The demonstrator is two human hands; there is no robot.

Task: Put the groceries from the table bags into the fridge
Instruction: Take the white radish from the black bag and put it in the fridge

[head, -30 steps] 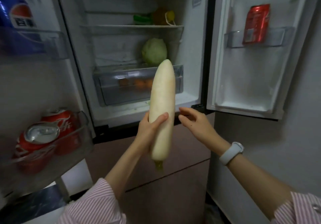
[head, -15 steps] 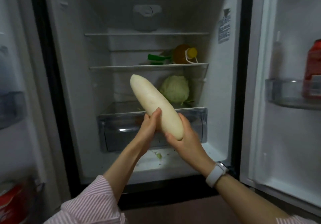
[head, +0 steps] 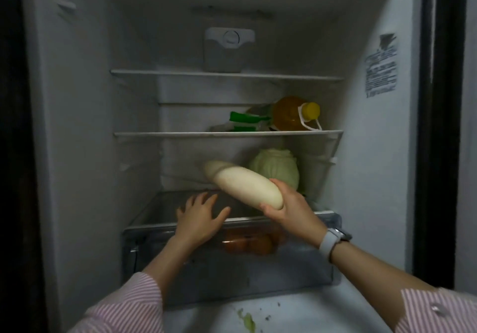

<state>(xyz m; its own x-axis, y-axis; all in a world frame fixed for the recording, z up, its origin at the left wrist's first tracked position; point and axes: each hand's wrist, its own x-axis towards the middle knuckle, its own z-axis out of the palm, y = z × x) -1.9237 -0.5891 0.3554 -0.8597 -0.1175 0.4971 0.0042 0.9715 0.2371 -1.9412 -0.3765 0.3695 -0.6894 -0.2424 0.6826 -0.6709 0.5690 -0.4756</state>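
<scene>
White radish [head: 245, 186], long and smooth, points tip-first into the fridge just above the glass shelf [head: 154, 208], close beside the cabbage [head: 277, 170]. The right hand [head: 291, 211] grips its near end, fingers wrapped around it; the left hand [head: 200, 219] hovers open, holding nothing. Best to slide it in flat, left of the cabbage. The drawer [head: 232, 263] below seems to hold oranges.

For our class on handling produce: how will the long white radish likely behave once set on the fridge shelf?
The radish looks rigid: held at one end by the right hand, it does not sag. Its smooth round body may roll unless it rests against the cabbage. It is probably heavy.
</scene>
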